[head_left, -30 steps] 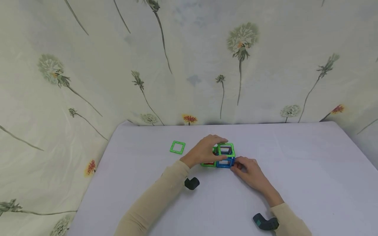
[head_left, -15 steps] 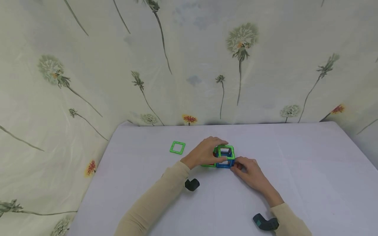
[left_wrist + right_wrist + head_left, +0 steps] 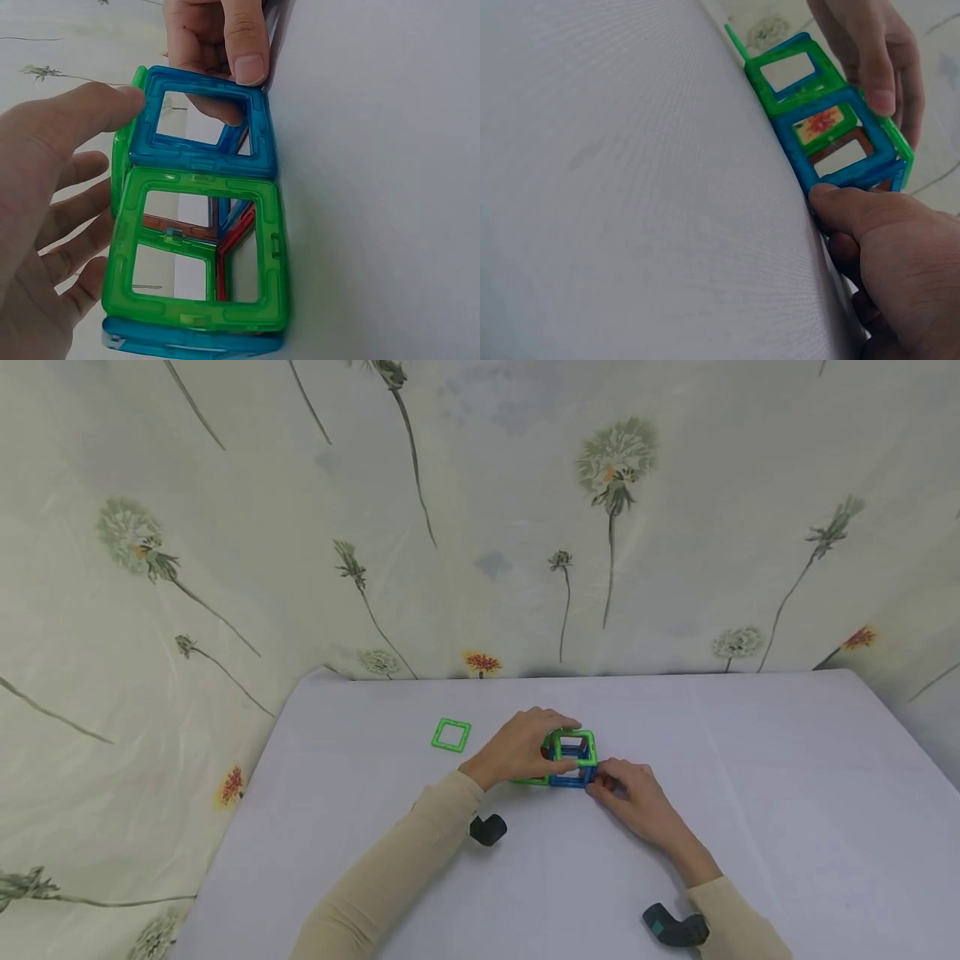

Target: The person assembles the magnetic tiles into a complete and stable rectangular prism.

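Observation:
In the middle of the table stands a box-like build of see-through magnetic tiles, blue, green and red. My left hand (image 3: 517,747) reaches over it from the left and holds a green square tile (image 3: 593,747) between thumb and fingers, on top of the blue part. The left wrist view shows this tile edge-on along the blue front tile (image 3: 206,162), beside a green front tile (image 3: 195,319). At the lower right corner, my right hand (image 3: 633,797) pinches the blue tile, thumb in front and a finger behind. My left hand hides part of the build in the head view.
A loose green square tile (image 3: 437,732) lies flat on the white table (image 3: 787,760), left of the build. Black curved wrist devices (image 3: 489,830) show at each forearm. Behind the table hangs a cloth (image 3: 480,602) printed with dandelions.
The green tile and my left hand came down slightly onto the build in the first half second, and have held still since. My right hand has kept its place.

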Motion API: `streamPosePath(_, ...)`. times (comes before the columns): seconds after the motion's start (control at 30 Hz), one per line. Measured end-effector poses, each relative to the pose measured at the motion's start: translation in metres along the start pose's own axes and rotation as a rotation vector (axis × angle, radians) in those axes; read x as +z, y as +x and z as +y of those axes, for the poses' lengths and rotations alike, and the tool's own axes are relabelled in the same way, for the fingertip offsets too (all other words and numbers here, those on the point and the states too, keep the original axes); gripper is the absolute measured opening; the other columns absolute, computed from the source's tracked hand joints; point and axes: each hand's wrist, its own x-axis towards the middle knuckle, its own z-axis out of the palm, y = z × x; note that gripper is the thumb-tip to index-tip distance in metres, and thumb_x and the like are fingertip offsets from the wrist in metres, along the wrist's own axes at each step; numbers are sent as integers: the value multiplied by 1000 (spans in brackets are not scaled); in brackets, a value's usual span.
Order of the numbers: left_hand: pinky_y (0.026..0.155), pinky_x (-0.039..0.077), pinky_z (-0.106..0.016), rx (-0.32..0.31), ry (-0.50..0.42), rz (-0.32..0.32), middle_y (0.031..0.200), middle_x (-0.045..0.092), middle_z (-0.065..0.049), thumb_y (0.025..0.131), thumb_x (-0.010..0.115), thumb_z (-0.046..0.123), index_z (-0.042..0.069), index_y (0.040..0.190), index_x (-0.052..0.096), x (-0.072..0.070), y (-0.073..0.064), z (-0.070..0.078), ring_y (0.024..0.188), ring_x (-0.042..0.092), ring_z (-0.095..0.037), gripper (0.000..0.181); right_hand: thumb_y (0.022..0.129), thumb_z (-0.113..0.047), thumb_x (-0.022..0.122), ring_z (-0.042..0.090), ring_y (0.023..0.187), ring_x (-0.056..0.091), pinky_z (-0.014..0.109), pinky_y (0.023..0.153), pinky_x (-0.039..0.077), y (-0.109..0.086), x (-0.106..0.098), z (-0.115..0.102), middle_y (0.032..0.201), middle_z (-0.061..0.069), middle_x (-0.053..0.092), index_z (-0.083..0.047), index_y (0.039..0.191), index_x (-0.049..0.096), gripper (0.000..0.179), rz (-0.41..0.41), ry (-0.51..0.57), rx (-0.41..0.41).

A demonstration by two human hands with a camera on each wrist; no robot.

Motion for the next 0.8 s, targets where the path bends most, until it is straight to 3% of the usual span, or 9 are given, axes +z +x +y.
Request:
streamPosePath(0.37,96,43,-29,38,8,-7,129,58,6,85,66,47,21,133,53,-2,1,0,115,51,-10,56,88,-21,67,0,73,49,31,73,28,1,1,2,76,-16,57,-26,87,61,8,-6,-3,-22)
streamPosePath(0.8,97,42,-31,31,14,-14,130,57,7,85,65,48,22,134,52,-1,1,-1,116,50,-10,56,88,-23,67,0,74,50,30,73,27,1,0,1,76,-17,57,-26,88,61,7,-11,-1,-1)
